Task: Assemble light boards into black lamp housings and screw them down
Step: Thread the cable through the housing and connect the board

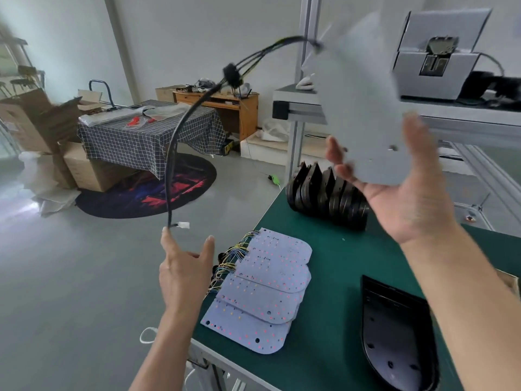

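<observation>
Both hands are raised over the green bench [324, 320]. Right hand [406, 198], fingers spread, cradles a blurred grey light board [363, 114] aloft. Left hand [183, 266], fingers straight, touches its dangling black cable [172, 165]. More boards [270, 289] stack by the left edge; one black housing [394, 334] lies nearer, others [327, 193] stand at the far edge.

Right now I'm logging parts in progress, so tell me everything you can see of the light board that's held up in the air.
The light board is a thin, pale grey plate, motion-blurred, raised above the green bench with its plain back toward the camera. Small holes show near its lower edge. The right hand supports that edge with spread fingers. Black wires leave its top, join at a dark junction, and continue as one cable to a white connector beside the left hand.
</observation>
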Available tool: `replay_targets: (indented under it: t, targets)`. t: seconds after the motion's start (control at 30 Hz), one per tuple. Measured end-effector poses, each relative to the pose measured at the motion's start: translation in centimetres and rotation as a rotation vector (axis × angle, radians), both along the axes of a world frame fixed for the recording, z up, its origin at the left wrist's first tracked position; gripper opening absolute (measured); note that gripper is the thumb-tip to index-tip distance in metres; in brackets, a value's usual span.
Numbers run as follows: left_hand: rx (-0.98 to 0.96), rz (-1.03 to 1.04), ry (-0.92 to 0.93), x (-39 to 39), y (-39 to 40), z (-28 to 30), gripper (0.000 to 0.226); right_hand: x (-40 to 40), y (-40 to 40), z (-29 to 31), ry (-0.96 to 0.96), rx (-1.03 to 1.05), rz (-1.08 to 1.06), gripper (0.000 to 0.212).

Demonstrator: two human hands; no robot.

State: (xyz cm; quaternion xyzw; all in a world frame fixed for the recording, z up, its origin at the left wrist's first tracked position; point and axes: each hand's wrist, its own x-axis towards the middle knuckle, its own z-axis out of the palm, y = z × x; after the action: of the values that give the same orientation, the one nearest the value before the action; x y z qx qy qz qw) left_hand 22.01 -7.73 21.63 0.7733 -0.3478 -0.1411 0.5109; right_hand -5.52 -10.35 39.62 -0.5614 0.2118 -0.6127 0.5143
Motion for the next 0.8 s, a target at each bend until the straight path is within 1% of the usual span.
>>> replay_targets:
  t: [0.1,0.13,0.17,0.2,0.23,0.3,0.37,0.47,0.6,0.67,0.73,0.8]
  targets:
    - [-0.036,0.033,-0.018,0.0,-0.7,0.2,0.074,-3.7,1.9,0.4,-0.038,-0.074,-0.075,0.050]
    - [-0.070,0.066,-0.024,0.2,-0.9,0.3,0.064,-4.8,2.4,0.3,-0.032,-0.079,-0.104,0.048]
    - [-0.103,0.094,-0.034,0.3,-1.0,0.4,0.049,-5.9,2.8,0.1,-0.018,-0.074,-0.135,0.046]
    - [-0.129,0.099,-0.046,0.4,-1.1,0.5,0.033,-6.9,3.2,-0.1,0.004,-0.064,-0.164,0.048]
    - [-0.148,0.090,-0.060,0.4,-1.0,0.6,0.031,-7.8,3.5,-0.5,0.040,-0.060,-0.201,0.055]
    - [-0.149,0.045,-0.104,-0.3,-0.7,1.1,0.042,-9.5,4.0,-1.7,0.144,-0.074,-0.324,0.068]
    - [-0.166,-0.013,-0.146,-2.0,0.1,2.0,0.045,-11.1,4.3,-3.5,0.287,-0.102,-0.481,0.072]
    - [-0.204,-0.083,-0.211,-4.9,1.3,3.7,0.043,-13.2,4.8,-7.0,0.529,-0.064,-0.658,0.064]
    - [-0.264,-0.127,-0.357,-8.5,2.8,6.0,0.039,-14.7,5.9,-11.2,0.793,0.091,-0.781,0.057]
    - [-0.310,-0.162,-0.408,-10.1,3.3,7.2,0.035,-15.1,6.4,-13.2,0.888,0.144,-0.836,0.048]
    - [-0.340,-0.241,-0.440,-11.8,3.6,8.2,0.036,-15.4,6.7,-15.2,0.989,0.206,-0.916,0.050]
    - [-0.333,-0.334,-0.425,-13.7,3.5,8.4,0.044,-15.6,7.0,-16.9,1.113,0.293,-0.991,0.057]
